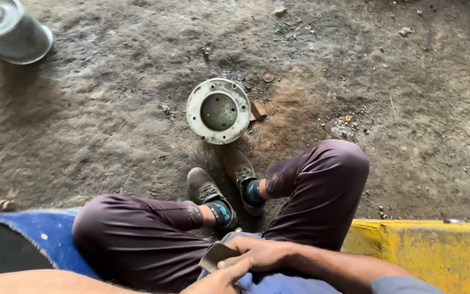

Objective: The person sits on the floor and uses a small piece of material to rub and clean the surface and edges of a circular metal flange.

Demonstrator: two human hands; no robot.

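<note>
Two hands in lap: right hand (259, 253) and left hand (221, 280), fingers closed on one small flat grey-brown sheet (216, 256). One round pale metal flange (218, 110) on dirt floor beyond two brown shoes (208, 188). One steel canister (9, 30), far left.

Both hands low at lap: right hand (259, 253) over left hand (221, 280), fingers curled, touching.
</note>
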